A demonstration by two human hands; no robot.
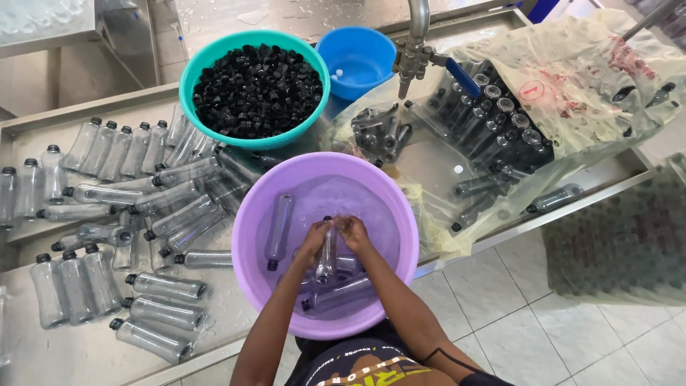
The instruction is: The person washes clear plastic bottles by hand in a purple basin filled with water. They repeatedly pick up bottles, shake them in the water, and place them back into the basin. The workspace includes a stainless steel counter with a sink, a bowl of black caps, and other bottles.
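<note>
Hands [334,239] on bottle [326,254], capped bottles [164,214] alongside

Purple basin [246,236]: smooth plastic, slight sheen, water inside. Bottle [326,250] in both hands: clear glossy plastic, wet, black plastic cap. Capped bottles [161,286] on bench: same clear plastic, glinting. Bench [43,350]: dull grey sheet metal, wet patches. Teal basin [187,78]: smooth plastic; caps [257,89] inside: black plastic, faint shine. Blue bowl [357,43]: smooth glossy plastic. Tap [416,43]: bright polished metal, blue plastic lever. Bag [593,78] over uncapped bottles: thin crinkled translucent plastic film. Floor [514,329]: pale glazed tiles, smooth.
</note>
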